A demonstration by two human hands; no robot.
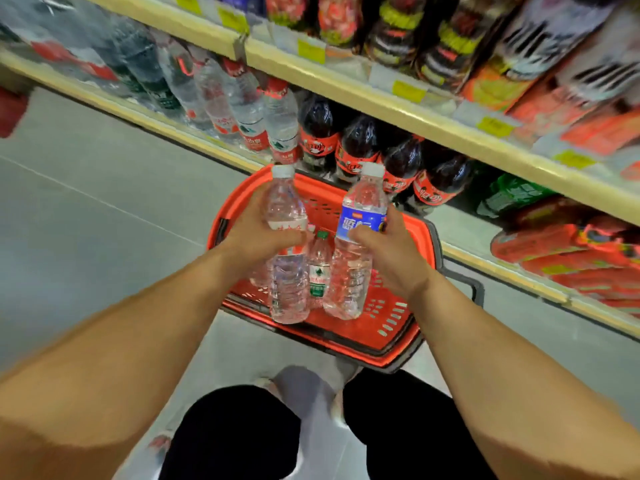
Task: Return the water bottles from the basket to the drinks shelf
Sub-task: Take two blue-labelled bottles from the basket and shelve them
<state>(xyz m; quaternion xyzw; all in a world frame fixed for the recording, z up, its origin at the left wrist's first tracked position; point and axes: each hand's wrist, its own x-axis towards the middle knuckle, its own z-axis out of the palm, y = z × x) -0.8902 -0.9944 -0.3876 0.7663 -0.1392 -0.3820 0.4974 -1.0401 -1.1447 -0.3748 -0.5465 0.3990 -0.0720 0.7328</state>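
Shop aisle: grey floor [86, 202], with the drinks shelf [138, 114] running diag. from 10 o'clock down to 4 o'clock across my view.

L hand [256, 233] is wrapped round the red-label bottle [289, 289], fingers and thumb curled at label height, white cap pointing to 12 o'clock. R hand [391, 251] grips the blue-label bottle [363, 216] the same way, fingers round the label, cap leaning a touch toward 1 o'clock. The two bottles stand roughly upright, side by side and apart.

Between them, at approx. 6 o'clock from the gap, a small green-cap bottle [318, 268] stands in the basket [322, 199], not held by either hand. Both held bottles are over the red basket; I can't tell whether their bases touch its bottom. The basket sits on the floor just beside the shelf's lower edge.

At 11 o'clock from the basket, shelved water bottles [249, 116] w/ red caps stand in a row. At 1 o'clock there are dark cola bottles [360, 147], red labels. Yellow price tags [311, 50] line the shelf edge above. The pic is blurred toward the edges. Black trousers [235, 434] fill my 6 o'clock.
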